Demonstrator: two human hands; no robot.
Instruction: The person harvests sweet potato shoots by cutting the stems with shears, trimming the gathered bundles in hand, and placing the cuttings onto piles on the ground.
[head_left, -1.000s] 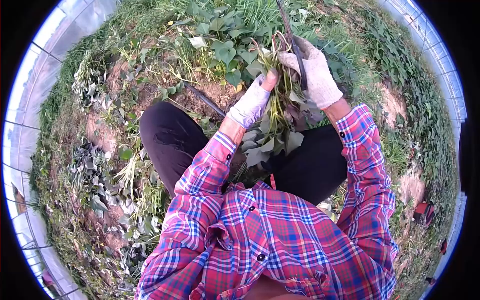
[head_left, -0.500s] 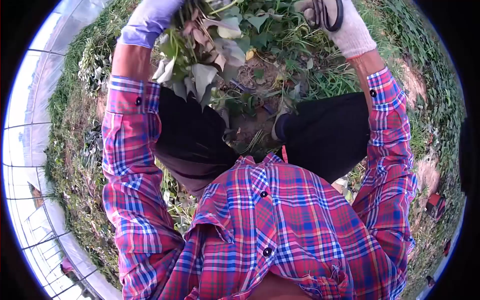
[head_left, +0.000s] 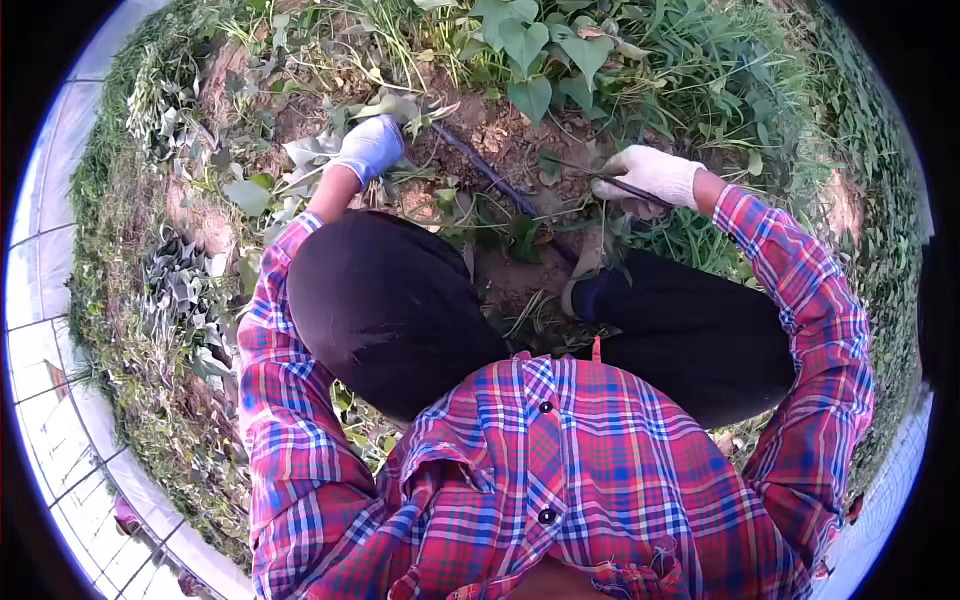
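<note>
My left hand [head_left: 370,150], in a pale glove, is low by the soil beyond my left knee. Its fingers are closed round leafy vine stems [head_left: 312,155], whose wilted leaves stick out on both sides of the glove. My right hand [head_left: 652,175], in a white knitted glove, is closed on dark scissors [head_left: 640,190]. Their thin blades point left over the soil, and the handles are mostly hidden by the palm. Between the hands lie bare soil, a dark hose [head_left: 485,172] and a few small leaves.
Green heart-shaped leaves [head_left: 525,45] grow ahead of me, with grass [head_left: 720,90] at the right. Wilted vines [head_left: 180,285] lie at the left. A plastic sheet wall with a frame [head_left: 45,300] curves along the far left. My bent knees [head_left: 385,310] are close below the hands.
Both hands have come down and nearer to me. The leafy bunch that was raised at the left is now low by the ground. The scissors have turned, blades now pointing left.
</note>
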